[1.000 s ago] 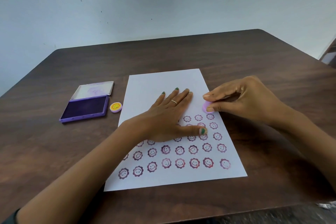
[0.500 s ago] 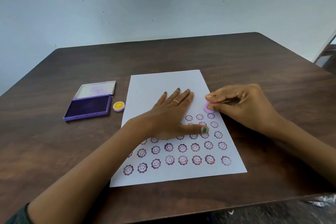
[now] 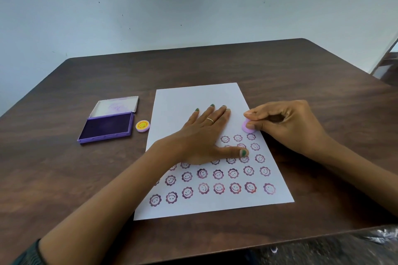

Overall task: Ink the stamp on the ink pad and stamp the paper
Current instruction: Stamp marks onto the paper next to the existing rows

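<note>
A white sheet of paper (image 3: pixel 193 97) lies on the dark wooden table (image 3: pixel 215 62), its lower half covered with several rows of purple smiley-flower prints. My left hand (image 3: pixel 202 135) lies flat on the sheet with fingers spread, pinning it down. My right hand (image 3: pixel 286 125) pinches a small lilac round stamp (image 3: pixel 246 128) at the paper's right edge, just above the top row of prints; whether it touches the paper is unclear. The purple ink pad (image 3: pixel 106 127) sits left of the paper with its lid open.
A small round cap with a yellow smiley face (image 3: pixel 142 125) lies between the ink pad and the paper. A pale wall stands behind the table. A dark chair or frame (image 3: pixel 385 66) shows at the far right edge.
My right hand with the stamp has shifted slightly along the paper's right edge. My head has tilted, so the scene sits a little differently. The left hand has stayed flat.
</note>
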Tool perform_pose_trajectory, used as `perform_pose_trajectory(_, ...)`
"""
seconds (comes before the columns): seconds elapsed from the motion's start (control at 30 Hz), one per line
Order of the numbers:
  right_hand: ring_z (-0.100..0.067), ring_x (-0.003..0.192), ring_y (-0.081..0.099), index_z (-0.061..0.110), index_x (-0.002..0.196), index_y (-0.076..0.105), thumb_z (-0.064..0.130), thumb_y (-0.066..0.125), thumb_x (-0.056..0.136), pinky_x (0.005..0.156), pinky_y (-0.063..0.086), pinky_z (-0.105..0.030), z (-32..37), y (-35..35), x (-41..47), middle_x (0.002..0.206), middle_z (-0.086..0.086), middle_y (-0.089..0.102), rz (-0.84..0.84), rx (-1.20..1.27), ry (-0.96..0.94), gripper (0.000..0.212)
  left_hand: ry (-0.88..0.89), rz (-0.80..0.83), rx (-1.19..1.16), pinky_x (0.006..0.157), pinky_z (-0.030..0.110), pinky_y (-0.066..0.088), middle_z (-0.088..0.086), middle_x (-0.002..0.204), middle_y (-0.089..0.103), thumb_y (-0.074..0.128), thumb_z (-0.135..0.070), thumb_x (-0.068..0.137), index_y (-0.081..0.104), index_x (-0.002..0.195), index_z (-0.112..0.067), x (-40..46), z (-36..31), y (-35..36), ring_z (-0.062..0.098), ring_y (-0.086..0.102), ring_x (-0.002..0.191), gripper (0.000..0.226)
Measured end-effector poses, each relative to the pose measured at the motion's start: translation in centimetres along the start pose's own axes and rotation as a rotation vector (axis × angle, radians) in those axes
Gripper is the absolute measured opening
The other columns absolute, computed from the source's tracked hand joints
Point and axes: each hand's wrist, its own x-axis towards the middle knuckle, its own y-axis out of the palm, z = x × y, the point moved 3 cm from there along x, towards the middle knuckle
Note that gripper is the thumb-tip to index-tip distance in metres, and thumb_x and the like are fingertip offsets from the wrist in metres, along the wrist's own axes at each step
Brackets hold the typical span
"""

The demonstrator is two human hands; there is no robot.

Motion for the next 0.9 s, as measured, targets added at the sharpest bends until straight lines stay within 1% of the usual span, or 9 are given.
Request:
perform_pose_trajectory(0.17, -0.002, 0.091, 0.063, 0.007, 0.094, 0.070, 0.010, 0.075, 0.069, 0.079, 0.050, -0.008, 0.30, 0.13, -0.11, 0.092, 0.002, 0.067, -0.003, -0.056, -0.024, 0.026, -0.005, -0.004, 0.002, 0.113, 0.037, -0.012, -0.004, 0.158, -0.015, 0.023, -0.077, 0.061, -0.013, 0.146, -0.023, 0.13, 0.05, 0.05, 0.016, -0.017, 0.143, 0.107)
perform_pose_trajectory(0.27, -0.005, 0.088, 0.065, 0.005, 0.093, 0.071, 0.008, 0.075, 0.069, 0.080, 0.051, -0.011, 0.51, 0.05, -0.21, 0.092, 0.001, 0.067, -0.016, -0.048, -0.026, 0.025, -0.003, -0.002, 0.000, 0.113, 0.037, -0.012, -0.004, 0.158, -0.015, 0.022, -0.078, 0.060, -0.014, 0.146, -0.023, 0.11, 0.02, 0.03, 0.016, -0.017, 0.143, 0.108)
perform_pose_trajectory(0.37, -0.007, 0.085, 0.067, 0.003, 0.093, 0.071, 0.007, 0.075, 0.069, 0.081, 0.052, -0.013, 0.71, 0.16, -0.31, 0.093, 0.000, 0.067, -0.018, -0.099, -0.058, 0.024, -0.003, -0.001, 0.001, 0.114, 0.038, -0.012, -0.004, 0.158, -0.015, 0.022, -0.078, 0.060, -0.013, 0.146, -0.023, 0.07, 0.09, 0.05, 0.015, -0.018, 0.143, 0.108)
perform_pose_trajectory(0.47, -0.007, 0.089, 0.065, 0.002, 0.092, 0.071, 0.006, 0.075, 0.069, 0.081, 0.052, -0.013, 0.65, 0.12, -0.34, 0.093, -0.001, 0.068, -0.037, -0.071, -0.044, 0.024, 0.000, -0.002, -0.003, 0.115, 0.039, -0.011, -0.004, 0.158, -0.015, 0.023, -0.078, 0.061, -0.014, 0.146, -0.023, 0.09, 0.14, 0.10, 0.015, -0.018, 0.143, 0.107)
perform_pose_trajectory(0.53, -0.005, 0.090, 0.064, 0.002, 0.092, 0.071, 0.005, 0.075, 0.069, 0.081, 0.051, -0.010, 0.76, 0.19, -0.38, 0.093, -0.001, 0.068, -0.039, -0.098, -0.057, 0.023, 0.002, -0.006, -0.003, 0.114, 0.039, -0.011, -0.004, 0.158, -0.015, 0.023, -0.078, 0.062, -0.013, 0.146, -0.023, 0.15, 0.20, 0.16, 0.015, -0.017, 0.143, 0.107)
perform_pose_trajectory(0.63, -0.006, 0.083, 0.066, 0.003, 0.090, 0.071, 0.005, 0.076, 0.069, 0.079, 0.048, -0.005, 0.95, 0.27, -0.38, 0.092, -0.005, 0.071, -0.040, -0.134, -0.072, 0.022, 0.007, -0.008, 0.003, 0.114, 0.039, -0.011, -0.004, 0.158, -0.015, 0.023, -0.079, 0.061, -0.014, 0.146, -0.023, 0.22, 0.28, 0.22, 0.015, -0.018, 0.143, 0.108)
perform_pose_trajectory(0.7, -0.005, 0.083, 0.066, 0.003, 0.090, 0.072, 0.005, 0.076, 0.069, 0.079, 0.049, -0.006, 0.89, 0.28, -0.29, 0.092, -0.007, 0.072, -0.039, -0.133, -0.067, 0.021, 0.004, -0.009, 0.005, 0.115, 0.039, -0.011, -0.004, 0.158, -0.014, 0.022, -0.079, 0.061, -0.014, 0.146, -0.023, 0.30, 0.37, 0.26, 0.016, -0.017, 0.143, 0.108)
perform_pose_trajectory(0.77, -0.004, 0.088, 0.065, 0.004, 0.090, 0.072, 0.006, 0.076, 0.069, 0.079, 0.050, -0.007, 0.62, 0.12, -0.20, 0.093, -0.007, 0.071, -0.032, -0.092, -0.038, 0.022, 0.004, -0.012, 0.008, 0.115, 0.040, -0.011, -0.004, 0.158, -0.014, 0.022, -0.080, 0.061, -0.014, 0.146, -0.023, 0.30, 0.37, 0.28, 0.016, -0.017, 0.143, 0.108)
perform_pose_trajectory(0.9, -0.003, 0.089, 0.064, 0.005, 0.092, 0.071, 0.007, 0.076, 0.069, 0.079, 0.051, -0.009, 0.46, 0.05, -0.20, 0.094, -0.006, 0.071, -0.026, -0.055, -0.010, 0.024, 0.013, -0.015, 0.000, 0.115, 0.040, -0.011, -0.004, 0.158, -0.014, 0.023, -0.080, 0.062, -0.014, 0.146, -0.023, 0.26, 0.38, 0.24, 0.015, -0.017, 0.143, 0.108)
